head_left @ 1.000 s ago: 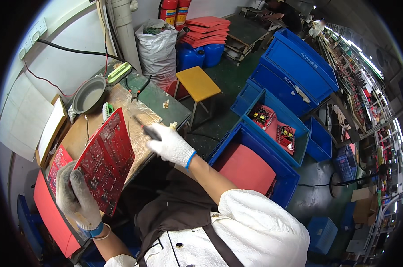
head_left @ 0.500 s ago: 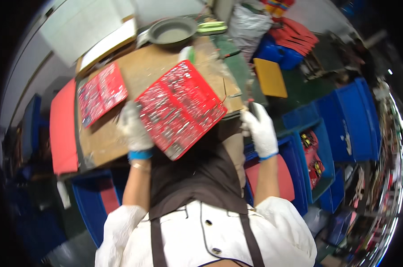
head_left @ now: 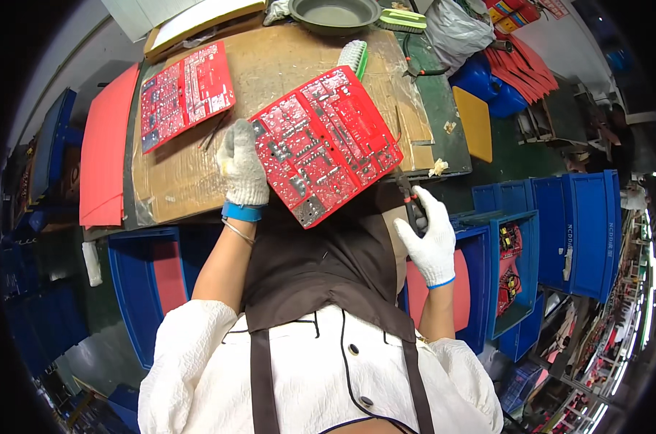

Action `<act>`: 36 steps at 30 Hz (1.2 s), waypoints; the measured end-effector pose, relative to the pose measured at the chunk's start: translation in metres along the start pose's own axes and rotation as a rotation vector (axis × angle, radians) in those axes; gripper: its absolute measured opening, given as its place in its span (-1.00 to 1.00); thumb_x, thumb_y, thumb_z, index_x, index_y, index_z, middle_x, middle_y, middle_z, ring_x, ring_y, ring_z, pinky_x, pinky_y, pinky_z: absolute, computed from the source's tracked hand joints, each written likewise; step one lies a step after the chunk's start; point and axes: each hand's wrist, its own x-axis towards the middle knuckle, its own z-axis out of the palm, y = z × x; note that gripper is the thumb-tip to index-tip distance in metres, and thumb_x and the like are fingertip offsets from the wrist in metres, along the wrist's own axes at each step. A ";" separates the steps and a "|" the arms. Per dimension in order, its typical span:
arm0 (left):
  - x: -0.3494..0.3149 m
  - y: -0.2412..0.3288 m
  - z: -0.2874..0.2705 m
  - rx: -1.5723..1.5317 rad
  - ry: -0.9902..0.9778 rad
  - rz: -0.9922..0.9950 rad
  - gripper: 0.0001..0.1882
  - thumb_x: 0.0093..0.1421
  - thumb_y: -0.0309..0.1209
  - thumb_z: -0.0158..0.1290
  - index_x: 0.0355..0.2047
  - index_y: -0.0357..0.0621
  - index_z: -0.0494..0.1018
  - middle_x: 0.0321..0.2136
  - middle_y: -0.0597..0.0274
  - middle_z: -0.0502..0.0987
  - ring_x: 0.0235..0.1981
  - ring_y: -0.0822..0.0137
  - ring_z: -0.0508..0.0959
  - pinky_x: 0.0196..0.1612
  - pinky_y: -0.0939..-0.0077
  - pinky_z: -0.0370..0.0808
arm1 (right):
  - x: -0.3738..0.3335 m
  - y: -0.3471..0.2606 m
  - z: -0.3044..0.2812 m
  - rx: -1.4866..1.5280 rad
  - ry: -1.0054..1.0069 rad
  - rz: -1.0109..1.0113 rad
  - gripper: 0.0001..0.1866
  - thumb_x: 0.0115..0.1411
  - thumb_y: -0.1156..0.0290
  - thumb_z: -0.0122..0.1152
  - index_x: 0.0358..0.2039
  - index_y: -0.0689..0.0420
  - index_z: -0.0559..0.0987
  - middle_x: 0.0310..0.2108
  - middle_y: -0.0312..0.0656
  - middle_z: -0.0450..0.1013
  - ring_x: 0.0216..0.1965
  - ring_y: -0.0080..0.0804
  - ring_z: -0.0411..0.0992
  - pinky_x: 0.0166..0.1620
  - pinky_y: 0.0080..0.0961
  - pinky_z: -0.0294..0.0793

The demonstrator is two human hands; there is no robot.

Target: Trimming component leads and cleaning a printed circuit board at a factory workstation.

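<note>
- Since half a second back: large red circuit board point(head_left: 326, 142) held at much the same tilt; right hand point(head_left: 430, 239) now dropped away from the board's edge to a dark-handled tool point(head_left: 412, 205).
- Left hand point(head_left: 242, 168), in a grey knit glove with a blue cuff, clamped on the board's left edge, thumb over the component side.
- Board lifted off the cardboard-covered workbench point(head_left: 197, 173), tilted, its lower corner hanging over the brown apron point(head_left: 320, 267).
- Right hand, white-gloved, fingers curled round the tool, which looks like small pliers or cutters; tool tip pointing up toward the board's lower right edge, contact not clear.
- Second red circuit board point(head_left: 185, 92) lying flat on the bench, up and to the left, well apart from the held one.
- Green-backed brush point(head_left: 354, 55) just beyond the held board's top corner; dark round pan point(head_left: 334, 13) at the far edge of the bench.
- Red sheet point(head_left: 108, 148) along the bench's left side.
- Blue bins point(head_left: 512, 253) to the right, one holding more red boards; yellow stool point(head_left: 475, 123) past the bench's right end.
</note>
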 end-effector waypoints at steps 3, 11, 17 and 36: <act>0.001 -0.002 -0.001 0.016 0.000 0.005 -0.72 0.44 -0.20 0.16 -0.24 -0.20 0.59 -0.32 0.45 0.58 -0.29 0.60 0.44 -0.19 0.56 0.45 | 0.018 -0.012 0.001 -0.185 0.066 -0.148 -0.31 0.03 0.30 0.52 0.20 0.13 0.53 -0.08 -0.06 0.53 -0.09 -0.12 0.52 0.02 -0.24 0.52; 0.001 -0.008 -0.003 0.002 0.019 0.005 -0.71 0.43 -0.19 0.19 -0.18 -0.21 0.60 -0.29 0.44 0.58 -0.29 0.60 0.43 -0.20 0.58 0.44 | 0.074 -0.039 -0.002 -0.629 0.109 -0.487 -0.33 -0.01 0.16 0.53 0.16 -0.02 0.57 -0.21 -0.14 0.47 -0.17 -0.13 0.48 -0.12 -0.19 0.43; -0.001 -0.003 -0.003 -0.035 -0.030 0.010 -0.73 0.43 -0.19 0.19 -0.25 -0.15 0.58 -0.36 0.50 0.53 -0.34 0.63 0.41 -0.28 0.61 0.42 | 0.115 -0.044 -0.029 -0.753 -0.026 -0.697 -0.29 -0.08 0.33 0.53 0.17 -0.10 0.55 -0.14 -0.17 0.44 -0.07 -0.13 0.45 0.03 -0.18 0.36; -0.001 0.000 0.002 -0.064 -0.020 -0.013 -0.76 0.42 -0.22 0.20 -0.24 -0.15 0.60 -0.34 0.45 0.60 -0.39 0.62 0.49 -0.33 0.62 0.48 | 0.202 -0.031 -0.035 -0.687 -0.312 -0.908 -0.41 -0.05 0.54 0.47 0.06 -0.09 0.61 -0.19 -0.22 0.51 -0.06 -0.14 0.51 0.07 -0.23 0.48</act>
